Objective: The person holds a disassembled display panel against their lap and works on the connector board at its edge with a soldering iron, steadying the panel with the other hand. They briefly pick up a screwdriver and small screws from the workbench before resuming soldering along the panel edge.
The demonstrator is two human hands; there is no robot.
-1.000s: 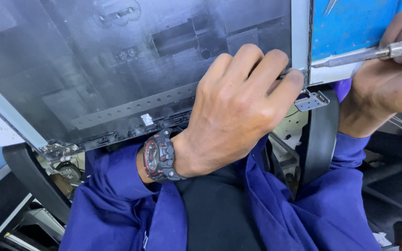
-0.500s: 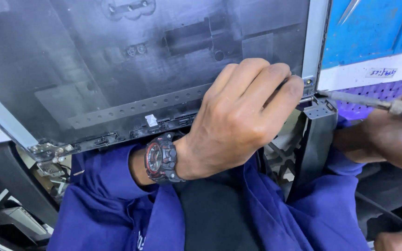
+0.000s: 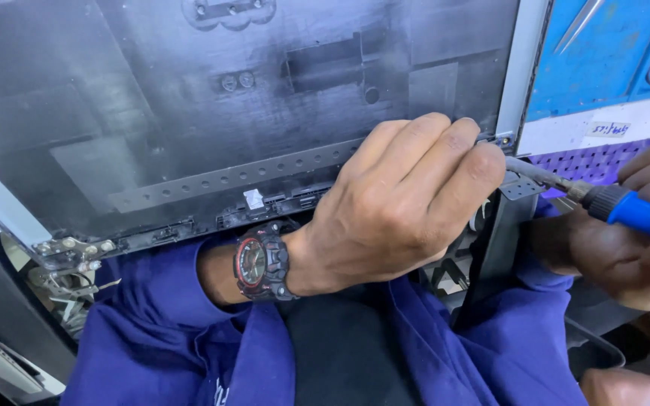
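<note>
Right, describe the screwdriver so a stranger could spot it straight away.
Start at the large dark grey panel filling the upper left, and follow its lower edge right to the corner hinge. The right hand holds a blue-handled screwdriver there, beside the left hand. It alone has a bright blue grip and thin metal shaft.

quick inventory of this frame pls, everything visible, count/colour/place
laptop lid panel: 1, dark grey, fills upper left and centre
hinge bracket: 1, silver, lower left corner of the panel
perforated metal strip: 1, grey, across the panel's lower part
screwdriver: 1, blue handle with metal shaft, right, tip at the panel's lower right corner
blue board: 1, blue, upper right, tools hanging on it
wristwatch: 1, black and red, on the left wrist
sleeves: blue, bottom
left hand: centre, resting on the panel's lower edge
right hand: right edge, holding the screwdriver
</note>
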